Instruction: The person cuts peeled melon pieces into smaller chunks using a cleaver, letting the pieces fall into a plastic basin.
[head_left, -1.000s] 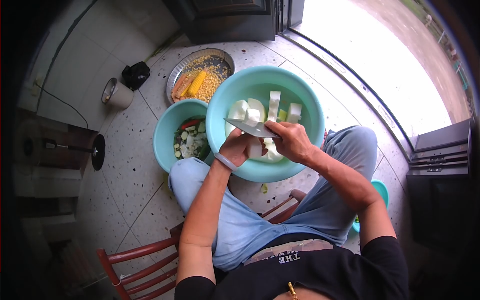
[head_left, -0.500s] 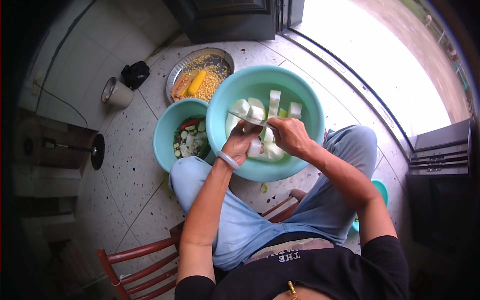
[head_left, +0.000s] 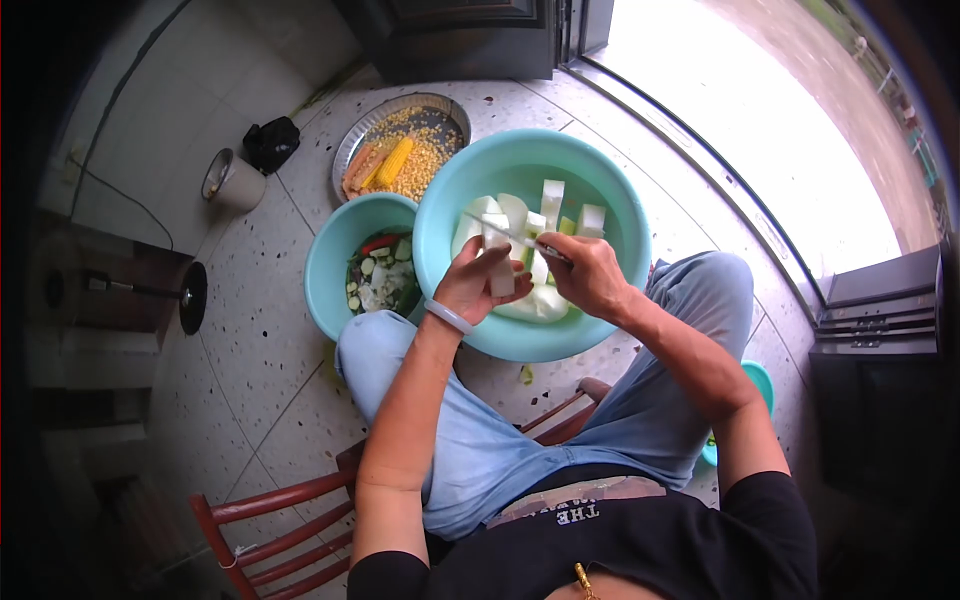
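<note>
My left hand (head_left: 470,285) grips a white strip of peeled melon (head_left: 497,263), held upright over the large teal basin (head_left: 610,190). My right hand (head_left: 590,275) holds a cleaver (head_left: 505,232); its blade lies edge-on across the top of the strip. Several other white melon pieces (head_left: 550,205) rest in the basin behind and under the hands.
A smaller teal bowl (head_left: 335,265) to the left holds vegetable scraps. Behind it a metal tray (head_left: 360,140) carries corn kernels and a cob. A small bucket (head_left: 230,182) and a black object stand on the tiled floor. I sit on a red wooden chair (head_left: 270,510). Doorway at the upper right.
The cleaver blade has turned from nearly flat to edge-on and moved up the melon strip. My left hand has raised the strip and turned it more upright.
</note>
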`<action>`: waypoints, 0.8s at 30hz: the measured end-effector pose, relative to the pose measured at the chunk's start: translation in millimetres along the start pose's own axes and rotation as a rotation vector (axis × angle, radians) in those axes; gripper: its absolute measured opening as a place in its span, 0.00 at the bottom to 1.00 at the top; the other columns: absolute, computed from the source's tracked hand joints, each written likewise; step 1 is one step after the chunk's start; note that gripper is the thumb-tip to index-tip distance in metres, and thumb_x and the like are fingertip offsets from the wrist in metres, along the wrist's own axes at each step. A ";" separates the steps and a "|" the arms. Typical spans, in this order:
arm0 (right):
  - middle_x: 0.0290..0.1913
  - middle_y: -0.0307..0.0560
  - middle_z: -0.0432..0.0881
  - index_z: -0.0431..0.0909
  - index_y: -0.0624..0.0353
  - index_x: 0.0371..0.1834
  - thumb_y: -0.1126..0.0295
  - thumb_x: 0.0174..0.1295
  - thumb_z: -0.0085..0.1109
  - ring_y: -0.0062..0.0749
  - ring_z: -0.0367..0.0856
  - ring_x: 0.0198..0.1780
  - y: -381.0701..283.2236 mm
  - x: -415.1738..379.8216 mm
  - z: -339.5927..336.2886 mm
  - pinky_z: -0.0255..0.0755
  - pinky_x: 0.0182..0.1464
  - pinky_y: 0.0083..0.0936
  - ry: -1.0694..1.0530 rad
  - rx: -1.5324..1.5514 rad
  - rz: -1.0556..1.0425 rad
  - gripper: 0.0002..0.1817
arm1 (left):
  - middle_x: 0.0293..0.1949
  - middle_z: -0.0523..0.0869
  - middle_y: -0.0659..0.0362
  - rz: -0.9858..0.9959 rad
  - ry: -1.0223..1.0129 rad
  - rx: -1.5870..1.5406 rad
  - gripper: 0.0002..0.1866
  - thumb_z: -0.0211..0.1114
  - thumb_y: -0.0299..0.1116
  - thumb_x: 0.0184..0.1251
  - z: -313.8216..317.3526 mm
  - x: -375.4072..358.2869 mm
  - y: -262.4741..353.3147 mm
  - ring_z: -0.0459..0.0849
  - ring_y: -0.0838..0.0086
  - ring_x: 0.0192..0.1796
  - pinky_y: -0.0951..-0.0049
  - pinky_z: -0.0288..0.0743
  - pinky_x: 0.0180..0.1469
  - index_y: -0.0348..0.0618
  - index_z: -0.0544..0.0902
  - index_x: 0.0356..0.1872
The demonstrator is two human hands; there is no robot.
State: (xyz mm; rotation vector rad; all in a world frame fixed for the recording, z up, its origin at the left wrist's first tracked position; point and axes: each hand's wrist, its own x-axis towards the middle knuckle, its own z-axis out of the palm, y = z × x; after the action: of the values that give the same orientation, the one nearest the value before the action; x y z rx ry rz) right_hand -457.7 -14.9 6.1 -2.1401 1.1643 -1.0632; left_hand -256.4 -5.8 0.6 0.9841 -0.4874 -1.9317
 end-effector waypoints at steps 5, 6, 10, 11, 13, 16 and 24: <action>0.30 0.53 0.82 0.77 0.55 0.45 0.77 0.51 0.60 0.54 0.82 0.30 0.3 -6.7 6.0 0.76 0.30 0.43 -0.083 -0.099 -0.085 0.16 | 0.36 0.81 0.57 -0.023 -0.023 0.127 0.16 0.60 0.40 0.70 0.7 -0.2 -3.8 0.82 0.69 0.32 0.69 0.78 0.32 0.43 0.72 0.52; 0.30 0.53 0.82 0.77 0.55 0.45 0.76 0.51 0.60 0.54 0.82 0.30 0.2 -7.4 6.7 0.76 0.30 0.43 -0.097 -0.118 -0.082 0.16 | 0.36 0.81 0.57 -0.008 -0.003 0.152 0.15 0.60 0.40 0.71 4.8 -2.2 -3.1 0.82 0.71 0.31 0.71 0.77 0.30 0.44 0.73 0.51; 0.29 0.52 0.81 0.76 0.56 0.47 0.76 0.50 0.60 0.53 0.82 0.29 3.2 -8.1 7.7 0.76 0.30 0.43 -0.102 -0.147 -0.105 0.18 | 0.34 0.81 0.59 -0.004 0.000 0.202 0.13 0.59 0.40 0.71 3.2 2.6 -7.6 0.80 0.73 0.28 0.75 0.72 0.27 0.44 0.75 0.48; 0.29 0.52 0.81 0.76 0.55 0.47 0.76 0.50 0.60 0.53 0.81 0.29 2.7 -8.1 7.3 0.76 0.29 0.43 -0.103 -0.155 -0.105 0.18 | 0.33 0.81 0.59 0.008 -0.008 0.218 0.13 0.59 0.40 0.71 2.6 3.5 -8.6 0.79 0.74 0.28 0.75 0.72 0.27 0.45 0.75 0.48; 0.29 0.52 0.81 0.76 0.55 0.48 0.76 0.50 0.60 0.53 0.81 0.28 1.3 -7.6 6.1 0.75 0.29 0.43 -0.106 -0.171 -0.103 0.19 | 0.33 0.81 0.59 0.017 -0.012 0.222 0.12 0.60 0.40 0.71 2.3 4.1 -8.8 0.79 0.74 0.28 0.75 0.72 0.27 0.45 0.75 0.48; 0.27 0.53 0.80 0.77 0.56 0.45 0.75 0.51 0.59 0.54 0.81 0.28 4.2 -6.6 9.2 0.75 0.29 0.44 -0.102 -0.203 -0.072 0.16 | 0.31 0.81 0.59 0.011 -0.008 0.213 0.13 0.62 0.39 0.70 1.1 2.8 -8.6 0.79 0.73 0.28 0.76 0.71 0.27 0.44 0.75 0.48; 0.23 0.59 0.79 0.81 0.60 0.30 0.74 0.57 0.56 0.58 0.80 0.29 23.6 12.1 10.4 0.74 0.33 0.47 -0.231 -0.345 0.248 0.05 | 0.33 0.79 0.56 0.084 -0.018 0.354 0.16 0.62 0.38 0.71 5.0 -4.2 -4.6 0.77 0.75 0.28 0.78 0.69 0.26 0.45 0.70 0.53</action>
State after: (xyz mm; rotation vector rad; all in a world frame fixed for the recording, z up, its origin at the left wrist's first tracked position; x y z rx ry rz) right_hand -456.5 -37.0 -11.7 -2.2194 1.5352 -0.5202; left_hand -261.6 -0.1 2.5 1.1481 -0.8894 -1.8148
